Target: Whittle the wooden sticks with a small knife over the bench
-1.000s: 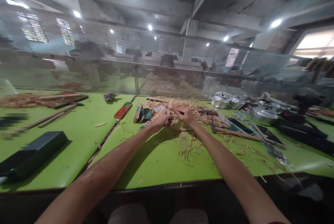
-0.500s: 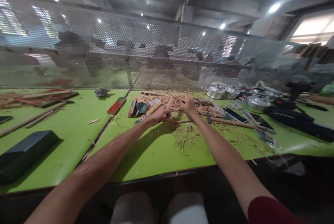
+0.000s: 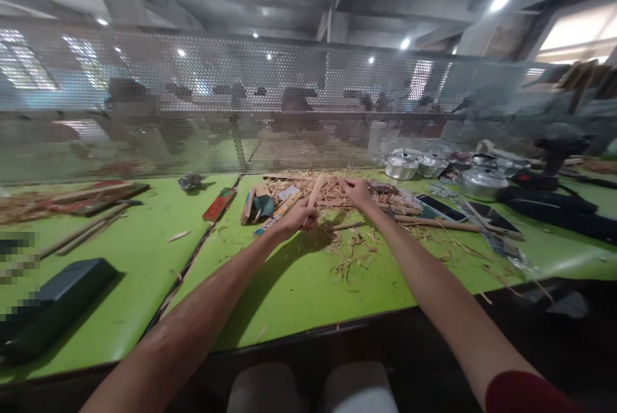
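My left hand (image 3: 303, 215) is closed around the lower end of a pale wooden strip (image 3: 316, 189), which points up and away from me. To its right, my right hand (image 3: 357, 193) is held with its fingers pinched, a short gap from the strip. Whatever those fingers hold, if anything, is too small to make out. Beneath and behind both hands lies a heap of curled wood shavings (image 3: 337, 196). A yellow patterned strip (image 3: 288, 205) and a dark green piece (image 3: 263, 206) lie just left of my left hand.
On the green tabletop (image 3: 299, 297) are a long wooden stick (image 3: 441, 225), phones (image 3: 441, 208), metal pots (image 3: 401, 164) and a black bag (image 3: 554, 210) to the right. A dark block (image 3: 67, 304) and a red-green block (image 3: 219, 205) are left. A perforated screen (image 3: 284, 137) stands behind.
My right hand has drawn slightly to the right, away from the wooden strip. My left hand keeps its hold on the strip. The camera view has tilted up a little.
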A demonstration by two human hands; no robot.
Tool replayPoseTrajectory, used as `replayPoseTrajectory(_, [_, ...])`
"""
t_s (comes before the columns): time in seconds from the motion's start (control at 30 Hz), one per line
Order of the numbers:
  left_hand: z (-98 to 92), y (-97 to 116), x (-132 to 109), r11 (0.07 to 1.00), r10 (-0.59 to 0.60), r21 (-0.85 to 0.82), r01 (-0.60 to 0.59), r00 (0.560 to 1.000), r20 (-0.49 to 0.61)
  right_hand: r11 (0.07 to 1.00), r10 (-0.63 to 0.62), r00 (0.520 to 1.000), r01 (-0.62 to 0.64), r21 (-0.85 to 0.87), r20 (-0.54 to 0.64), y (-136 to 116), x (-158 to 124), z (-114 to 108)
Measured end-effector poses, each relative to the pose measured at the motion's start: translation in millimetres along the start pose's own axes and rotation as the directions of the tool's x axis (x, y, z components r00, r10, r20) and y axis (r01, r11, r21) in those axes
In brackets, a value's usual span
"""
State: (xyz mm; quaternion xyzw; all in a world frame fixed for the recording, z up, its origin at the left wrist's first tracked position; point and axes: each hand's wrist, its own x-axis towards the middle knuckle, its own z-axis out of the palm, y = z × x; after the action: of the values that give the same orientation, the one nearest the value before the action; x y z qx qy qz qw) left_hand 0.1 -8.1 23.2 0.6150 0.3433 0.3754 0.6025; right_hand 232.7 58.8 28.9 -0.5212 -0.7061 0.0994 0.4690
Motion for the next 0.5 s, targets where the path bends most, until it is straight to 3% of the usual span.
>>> replayPoseTrajectory(0.2, [4.4,-1,6,0.999,-0.040,0.029,0.045,0.986,-0.163,0.977,-0.196,0.956,0.208,-0.037,0.216,-31,-13,10])
replayPoseTrajectory(0.33, [8.1,3,7,0.996,-0.038,0.073,0.053,0.980,-0.194,0.974,-0.188,0.965,0.208,-0.094,0.183,-36,-15,17])
replayPoseTrajectory(0.5, [10.6,10,1,0.968,0.015,0.247,0.031,0.983,-0.182,0.965,-0.168,0.980,0.186,-0.185,0.111,-24,-9,17])
